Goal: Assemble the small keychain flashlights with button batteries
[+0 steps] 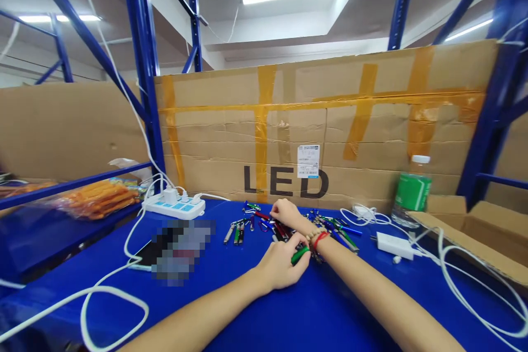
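My left hand [284, 263] is closed round a small green metal tube [300, 255], which pokes out between thumb and fingers. Crossing beyond it, my right hand [287, 213] has its fingers curled down at the far side of a pile of small metal tubes [340, 229] with rings and clips, coloured blue, red, green and silver. What those fingertips grip, if anything, is hidden. Near them lies a red tube [263, 215]. Left of the pile, a few tubes [239, 232] rest side by side. Both forearms partly cover the pile.
A phone [159, 247], partly blurred out, lies left on the blue table [231, 313]. Behind it is a white power strip [177, 206] with cables. At right are a charger [395, 245], a green-labelled bottle [412, 192] and an open carton [490, 236]. A cardboard wall [223, 148] stands behind.
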`<control>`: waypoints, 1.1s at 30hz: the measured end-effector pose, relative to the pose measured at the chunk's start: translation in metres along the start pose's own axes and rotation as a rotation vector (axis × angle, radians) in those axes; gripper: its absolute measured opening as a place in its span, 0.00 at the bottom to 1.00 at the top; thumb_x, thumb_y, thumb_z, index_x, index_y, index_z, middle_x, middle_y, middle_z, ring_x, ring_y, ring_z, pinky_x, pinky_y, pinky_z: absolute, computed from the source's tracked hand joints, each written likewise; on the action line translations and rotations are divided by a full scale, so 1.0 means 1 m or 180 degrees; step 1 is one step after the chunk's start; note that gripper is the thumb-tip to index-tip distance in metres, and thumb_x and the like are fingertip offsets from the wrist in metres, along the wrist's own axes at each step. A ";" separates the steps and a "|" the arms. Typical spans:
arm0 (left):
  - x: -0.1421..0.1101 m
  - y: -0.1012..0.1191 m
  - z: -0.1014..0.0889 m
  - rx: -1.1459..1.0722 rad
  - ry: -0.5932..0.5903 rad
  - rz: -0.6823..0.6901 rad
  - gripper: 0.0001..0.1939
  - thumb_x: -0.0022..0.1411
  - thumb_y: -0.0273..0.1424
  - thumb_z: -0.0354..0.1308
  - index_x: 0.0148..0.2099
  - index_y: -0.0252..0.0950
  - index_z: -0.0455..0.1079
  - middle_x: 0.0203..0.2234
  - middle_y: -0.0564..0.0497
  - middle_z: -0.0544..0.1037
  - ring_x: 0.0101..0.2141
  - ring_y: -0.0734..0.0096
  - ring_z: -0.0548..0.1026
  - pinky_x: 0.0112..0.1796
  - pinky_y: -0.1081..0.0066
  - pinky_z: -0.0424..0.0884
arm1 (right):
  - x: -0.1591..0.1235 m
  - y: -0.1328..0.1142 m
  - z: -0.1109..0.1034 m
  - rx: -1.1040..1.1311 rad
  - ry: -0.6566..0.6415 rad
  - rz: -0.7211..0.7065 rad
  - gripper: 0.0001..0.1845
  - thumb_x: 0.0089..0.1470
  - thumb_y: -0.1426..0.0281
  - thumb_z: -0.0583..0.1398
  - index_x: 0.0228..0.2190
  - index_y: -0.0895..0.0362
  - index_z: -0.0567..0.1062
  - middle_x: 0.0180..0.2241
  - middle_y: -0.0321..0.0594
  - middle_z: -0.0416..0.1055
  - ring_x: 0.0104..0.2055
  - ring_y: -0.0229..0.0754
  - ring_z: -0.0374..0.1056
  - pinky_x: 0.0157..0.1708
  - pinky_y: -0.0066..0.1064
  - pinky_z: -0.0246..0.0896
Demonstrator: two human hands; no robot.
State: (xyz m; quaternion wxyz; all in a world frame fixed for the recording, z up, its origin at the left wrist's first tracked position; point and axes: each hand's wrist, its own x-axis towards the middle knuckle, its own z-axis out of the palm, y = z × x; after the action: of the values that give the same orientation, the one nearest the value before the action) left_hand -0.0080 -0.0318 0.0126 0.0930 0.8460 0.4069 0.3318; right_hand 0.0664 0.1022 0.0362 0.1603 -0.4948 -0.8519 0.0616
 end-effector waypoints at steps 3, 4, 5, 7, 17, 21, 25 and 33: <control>0.000 -0.001 0.001 -0.0027 -0.0015 -0.0098 0.06 0.59 0.30 0.47 0.40 0.38 0.62 0.15 0.60 0.59 0.16 0.77 0.61 0.21 0.78 0.54 | -0.021 0.004 -0.009 0.0171 0.0508 -0.0203 0.12 0.57 0.69 0.52 0.32 0.61 0.73 0.36 0.46 0.71 0.41 0.43 0.66 0.43 0.35 0.59; 0.001 -0.002 0.001 -0.0044 -0.0022 -0.0139 0.06 0.59 0.30 0.46 0.40 0.38 0.61 0.14 0.60 0.59 0.16 0.77 0.60 0.21 0.77 0.54 | -0.030 0.008 -0.013 0.0247 0.0679 -0.0256 0.12 0.57 0.69 0.52 0.33 0.61 0.73 0.37 0.46 0.71 0.41 0.43 0.66 0.42 0.33 0.60; 0.001 -0.003 0.001 -0.0055 -0.0034 -0.0164 0.06 0.60 0.30 0.46 0.40 0.38 0.61 0.14 0.61 0.59 0.16 0.77 0.60 0.21 0.77 0.54 | -0.042 0.011 -0.016 0.0329 0.0805 -0.0309 0.12 0.57 0.69 0.51 0.33 0.60 0.73 0.36 0.44 0.71 0.40 0.42 0.67 0.40 0.31 0.60; 0.001 -0.004 0.002 -0.0032 -0.0081 -0.0157 0.06 0.60 0.30 0.45 0.40 0.38 0.61 0.14 0.61 0.59 0.16 0.76 0.60 0.21 0.77 0.54 | -0.066 0.019 -0.022 0.0505 0.0961 -0.0449 0.12 0.56 0.68 0.51 0.32 0.59 0.73 0.33 0.40 0.72 0.35 0.38 0.67 0.35 0.28 0.61; -0.006 -0.014 0.004 -0.0028 -0.0226 -0.0168 0.08 0.63 0.33 0.43 0.44 0.40 0.57 0.26 0.54 0.71 0.25 0.69 0.70 0.27 0.73 0.60 | -0.130 0.024 -0.017 0.1508 0.1425 -0.0735 0.10 0.54 0.66 0.55 0.29 0.57 0.74 0.28 0.40 0.72 0.30 0.39 0.67 0.28 0.28 0.61; -0.003 -0.017 0.004 -0.0557 -0.0244 -0.0431 0.07 0.64 0.31 0.39 0.43 0.38 0.54 0.17 0.59 0.63 0.21 0.72 0.66 0.27 0.74 0.60 | -0.129 0.019 -0.010 0.1918 0.1708 -0.0418 0.10 0.54 0.66 0.55 0.30 0.58 0.74 0.30 0.40 0.72 0.30 0.38 0.67 0.29 0.28 0.62; -0.001 -0.019 0.003 -0.0864 -0.0138 -0.0588 0.07 0.63 0.32 0.38 0.42 0.38 0.53 0.18 0.59 0.62 0.21 0.73 0.64 0.27 0.75 0.59 | -0.129 0.013 0.000 0.2091 0.1607 -0.0354 0.10 0.54 0.67 0.55 0.30 0.58 0.74 0.30 0.40 0.72 0.30 0.38 0.67 0.29 0.27 0.62; -0.001 -0.020 0.005 -0.1019 -0.0030 -0.0626 0.07 0.63 0.32 0.39 0.43 0.38 0.52 0.18 0.59 0.61 0.22 0.73 0.64 0.27 0.74 0.58 | -0.129 0.019 -0.003 0.2164 0.1654 -0.0325 0.08 0.51 0.67 0.57 0.29 0.58 0.75 0.29 0.39 0.72 0.29 0.37 0.66 0.27 0.26 0.61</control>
State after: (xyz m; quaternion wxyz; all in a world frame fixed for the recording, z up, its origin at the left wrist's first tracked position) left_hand -0.0179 -0.0194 0.0002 0.2603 0.7781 0.4291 0.3777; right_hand 0.1423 0.0003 0.0064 0.5262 -0.3701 -0.7378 0.2042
